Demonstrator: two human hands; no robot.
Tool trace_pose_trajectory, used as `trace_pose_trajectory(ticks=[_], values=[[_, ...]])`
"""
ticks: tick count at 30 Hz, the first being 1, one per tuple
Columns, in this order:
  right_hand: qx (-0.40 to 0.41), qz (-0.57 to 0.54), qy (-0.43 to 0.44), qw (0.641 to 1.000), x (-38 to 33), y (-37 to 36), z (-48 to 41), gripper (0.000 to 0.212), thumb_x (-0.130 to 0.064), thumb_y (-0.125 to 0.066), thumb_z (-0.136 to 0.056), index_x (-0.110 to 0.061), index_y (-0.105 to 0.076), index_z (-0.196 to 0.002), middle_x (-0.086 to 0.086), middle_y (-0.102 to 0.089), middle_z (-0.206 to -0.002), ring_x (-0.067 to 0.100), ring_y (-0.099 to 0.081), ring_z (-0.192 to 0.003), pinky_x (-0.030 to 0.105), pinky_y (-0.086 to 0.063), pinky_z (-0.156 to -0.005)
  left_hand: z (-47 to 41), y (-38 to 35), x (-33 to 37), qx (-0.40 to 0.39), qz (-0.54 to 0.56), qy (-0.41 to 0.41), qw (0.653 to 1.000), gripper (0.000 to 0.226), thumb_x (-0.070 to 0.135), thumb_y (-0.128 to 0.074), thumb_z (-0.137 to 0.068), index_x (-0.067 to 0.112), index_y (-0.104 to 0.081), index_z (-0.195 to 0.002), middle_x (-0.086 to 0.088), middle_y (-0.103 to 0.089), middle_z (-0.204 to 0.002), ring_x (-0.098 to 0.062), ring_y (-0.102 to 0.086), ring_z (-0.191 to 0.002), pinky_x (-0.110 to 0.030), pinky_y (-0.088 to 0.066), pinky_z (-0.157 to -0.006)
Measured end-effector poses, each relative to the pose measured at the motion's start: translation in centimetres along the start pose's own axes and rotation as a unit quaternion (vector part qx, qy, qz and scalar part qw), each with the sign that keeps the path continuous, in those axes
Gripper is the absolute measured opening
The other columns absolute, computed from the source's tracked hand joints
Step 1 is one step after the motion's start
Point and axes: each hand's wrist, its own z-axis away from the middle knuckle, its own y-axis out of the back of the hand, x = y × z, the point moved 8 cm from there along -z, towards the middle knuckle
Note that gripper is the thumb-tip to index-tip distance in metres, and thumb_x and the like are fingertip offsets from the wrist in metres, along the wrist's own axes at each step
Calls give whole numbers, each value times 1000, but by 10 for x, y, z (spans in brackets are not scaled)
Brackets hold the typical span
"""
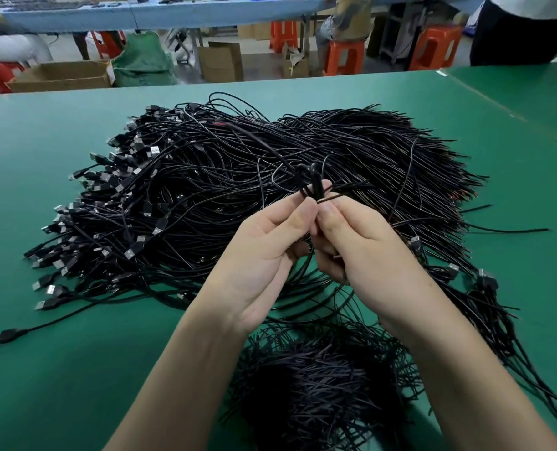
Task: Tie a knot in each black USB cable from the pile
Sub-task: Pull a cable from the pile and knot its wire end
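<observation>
Our left hand (264, 252) and right hand (365, 252) pinch 1 thin black cable (316, 185). It loops above our fingertips.

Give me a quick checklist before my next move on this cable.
1. Left hand pinches the cable: ok.
2. Right hand pinches it too: ok.
3. Loop stands up above the fingertips: ok.
4. Free end passed through the loop: cannot tell, too blurred.
5. Cable lifted clear of the pile: cannot tell, strands overlap behind it.
</observation>
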Motion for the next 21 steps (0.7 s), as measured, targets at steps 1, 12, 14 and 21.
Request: trace_pose_trajectory(ticks=[1,12,14,21], values=[[-16,-23,-7,1000,-1,-2,1,37,-21,-38,-111,-12,-49,-77,-12,-39,-61,5,-36,-51,14,-32,-46,0,0,1,-1,0,1,1000,23,39,-70,-87,23,-80,-101,-1,-61,-92,-13,-58,-92,-29,-50,-88],[-144,-159,-109,971,9,-5,8,32,-41,-51,-99,-20,-67,-80,-4,-43,-58,6,-34,-39,17,-31,-42,5,-5,11,-29,-47,-14,998,24,46,-68,-84,29,-76,-70,0,-61,-83,-6,-64,-87,-31,-53,-102],[-146,-173,-125,966,12,-6,9,32,-43,-52,-98,-21,-65,-78,-7,-37,-57,6,-30,-40,17,-29,-42,4,-6,12,-25,-60,-26,998,21,45,-67,-86,29,-78,-78,7,-59,-75,-4,-61,-86,-27,-52,-97],[-190,-247,-138,940,13,-9,13,25,-27,-45,-106,-11,-61,-95,-3,-40,-66,10,-31,-52,22,-29,-49,5,-4,17,-1,-117,-40,992,26,38,-59,-99,37,-78,-80,12,-60,-78,-6,-61,-81,-36,-44,-100]])
